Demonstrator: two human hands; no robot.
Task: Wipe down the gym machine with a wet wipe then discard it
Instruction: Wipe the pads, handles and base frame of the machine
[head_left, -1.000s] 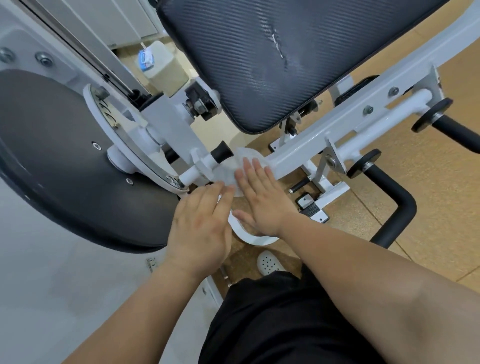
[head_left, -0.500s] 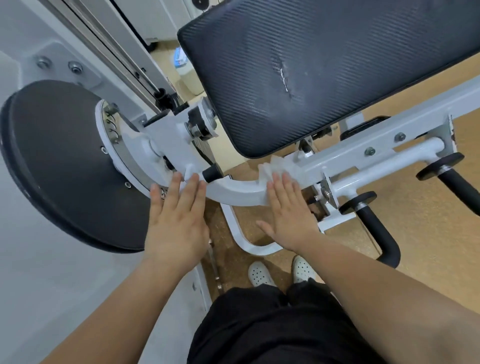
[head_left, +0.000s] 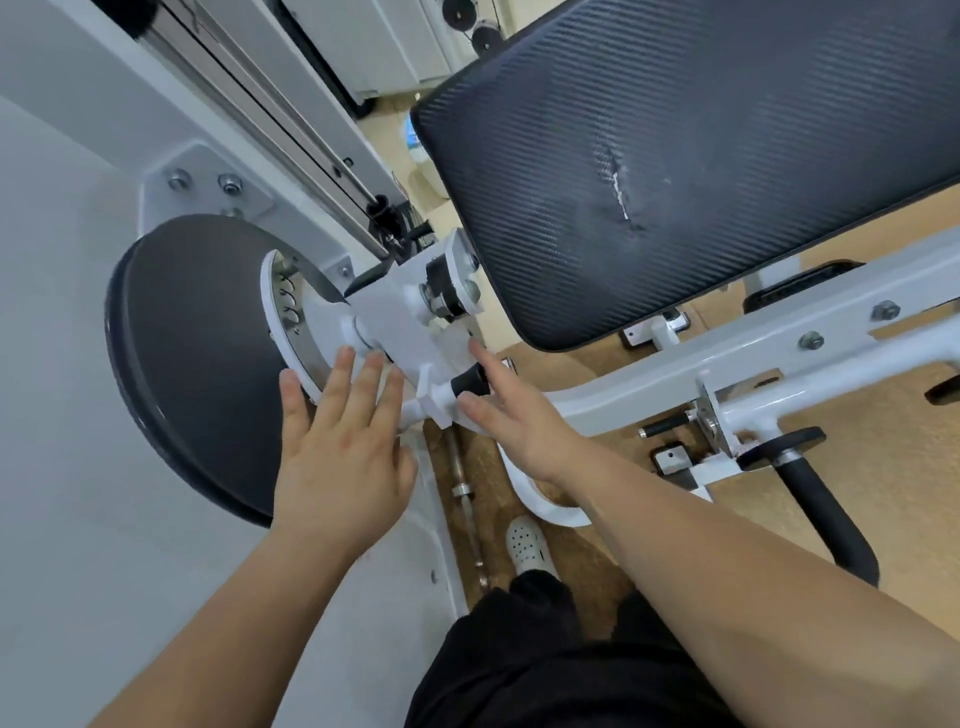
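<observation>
My left hand (head_left: 337, 457) lies flat, fingers straight, on the white pivot plate (head_left: 270, 317) just left of the black knob (head_left: 470, 385). My right hand (head_left: 519, 426) is spread, forefinger above the knob, thumb below it, against the gym machine frame (head_left: 649, 389). I cannot make out the wet wipe near the knob.

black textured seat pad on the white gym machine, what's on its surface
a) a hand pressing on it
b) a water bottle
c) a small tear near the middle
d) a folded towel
c: the black textured seat pad shows a small tear with pale material inside, and nothing lies on it.
</observation>
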